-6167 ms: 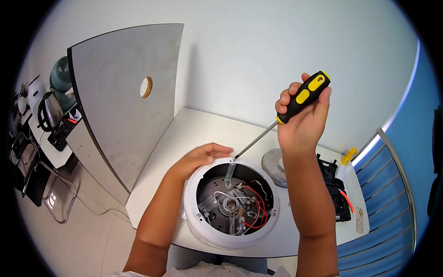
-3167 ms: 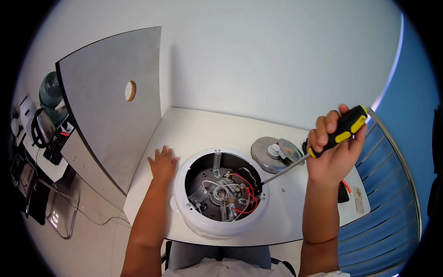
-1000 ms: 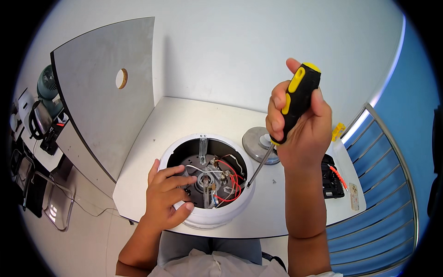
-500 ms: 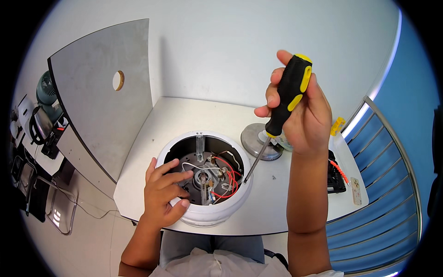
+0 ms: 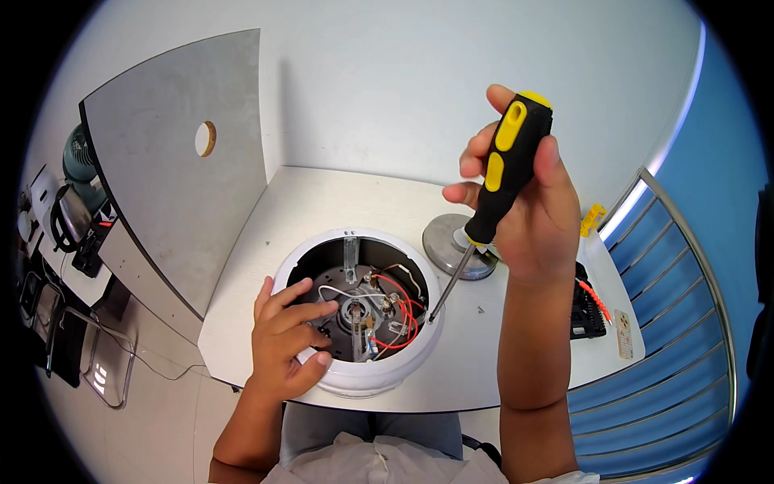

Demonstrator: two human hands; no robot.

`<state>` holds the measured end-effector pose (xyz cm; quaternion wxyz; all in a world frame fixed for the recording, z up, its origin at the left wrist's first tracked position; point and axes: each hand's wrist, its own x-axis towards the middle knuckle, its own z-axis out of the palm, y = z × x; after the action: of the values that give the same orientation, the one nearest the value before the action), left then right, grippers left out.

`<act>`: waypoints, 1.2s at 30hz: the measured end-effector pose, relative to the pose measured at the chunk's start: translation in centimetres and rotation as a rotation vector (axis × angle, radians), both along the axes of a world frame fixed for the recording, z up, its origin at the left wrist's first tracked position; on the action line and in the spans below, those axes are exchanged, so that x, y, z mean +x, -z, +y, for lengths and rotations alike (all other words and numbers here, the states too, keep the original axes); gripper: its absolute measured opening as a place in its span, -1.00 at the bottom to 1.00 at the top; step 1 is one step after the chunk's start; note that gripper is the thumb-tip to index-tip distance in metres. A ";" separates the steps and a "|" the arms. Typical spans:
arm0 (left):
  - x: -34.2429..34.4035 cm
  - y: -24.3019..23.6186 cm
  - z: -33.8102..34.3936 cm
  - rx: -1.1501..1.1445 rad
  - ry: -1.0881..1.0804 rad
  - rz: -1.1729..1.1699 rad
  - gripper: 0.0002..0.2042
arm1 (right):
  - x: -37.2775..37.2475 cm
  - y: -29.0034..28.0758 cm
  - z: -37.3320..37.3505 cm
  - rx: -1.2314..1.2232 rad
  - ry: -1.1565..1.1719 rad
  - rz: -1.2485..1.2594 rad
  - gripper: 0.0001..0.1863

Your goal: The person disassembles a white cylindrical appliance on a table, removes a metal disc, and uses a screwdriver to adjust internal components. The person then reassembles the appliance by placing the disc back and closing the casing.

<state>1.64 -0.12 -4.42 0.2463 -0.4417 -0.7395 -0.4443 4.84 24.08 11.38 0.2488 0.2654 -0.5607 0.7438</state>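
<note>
On the table's front part sits a round white appliance housing (image 5: pixel 387 373), its top uncovered. Inside it are red and white wires (image 5: pixel 409 321), metal strips and a central fitting. My left hand (image 5: pixel 292 335) rests on the housing's left rim, fingers spread over the opening. In my right hand (image 5: pixel 536 210) is a black and yellow screwdriver (image 5: pixel 511 161), held by the handle with loosely curled fingers. Its shaft slants down to the left, and the tip meets the right rim of the housing. Whether a screw sits under the tip is too small to tell.
Behind the housing lies a round metal plate (image 5: pixel 455 246). A black tool case (image 5: pixel 588 310) with an orange-red bit and a yellow piece (image 5: pixel 592 219) are at the right. A grey panel with a hole (image 5: pixel 177 161) stands left; a metal railing (image 5: pixel 685 282) borders the right.
The screwdriver handle has turned in my right hand, so its yellow patches now face further left. My left hand keeps its place on the rim.
</note>
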 end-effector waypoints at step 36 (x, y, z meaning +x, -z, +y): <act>0.1 -0.2 0.0 0.003 0.012 -0.003 -0.80 | 0.0 1.4 -0.4 -0.105 0.009 0.080 -0.45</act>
<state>1.70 -0.08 -4.27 0.2430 -0.4452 -0.7366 -0.4475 4.79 23.71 9.99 0.2880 0.2789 -0.5116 0.7600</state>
